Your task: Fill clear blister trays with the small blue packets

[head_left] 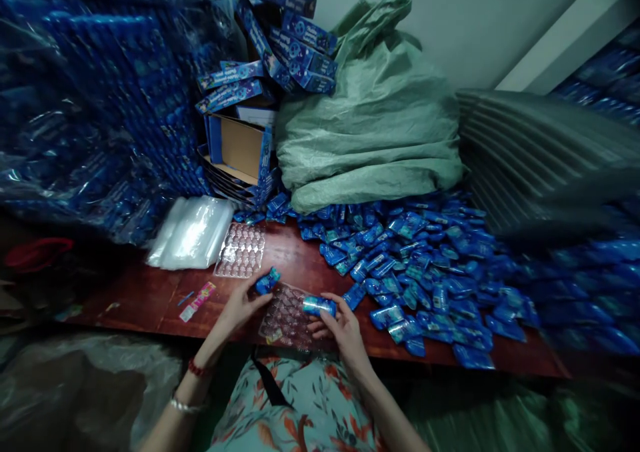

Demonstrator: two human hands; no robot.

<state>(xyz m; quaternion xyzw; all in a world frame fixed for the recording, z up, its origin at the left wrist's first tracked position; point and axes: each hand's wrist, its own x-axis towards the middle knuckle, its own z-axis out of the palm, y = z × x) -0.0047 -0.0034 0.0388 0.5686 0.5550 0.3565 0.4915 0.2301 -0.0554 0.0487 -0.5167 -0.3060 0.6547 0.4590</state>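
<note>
My left hand (243,305) pinches a small blue wrapped packet (268,281) between thumb and fingers. In my right hand (343,325) is another blue packet (320,305), held lengthwise across the fingertips. Both packets are above a clear plastic tray (285,315) with rows of round hollows, which lies at the table's front edge. A small yellow piece (274,337) shows at the near side of that tray. To the right of my right hand spreads a large heap of the same blue packets (415,265).
A second clear tray (240,249) and a stack of clear plastic bags (193,232) lie at the left, near a pink strip (199,301). Blue display boxes (235,145) are piled behind. A green sack (370,119) stands at the back, beside grey stacked sheets (540,159).
</note>
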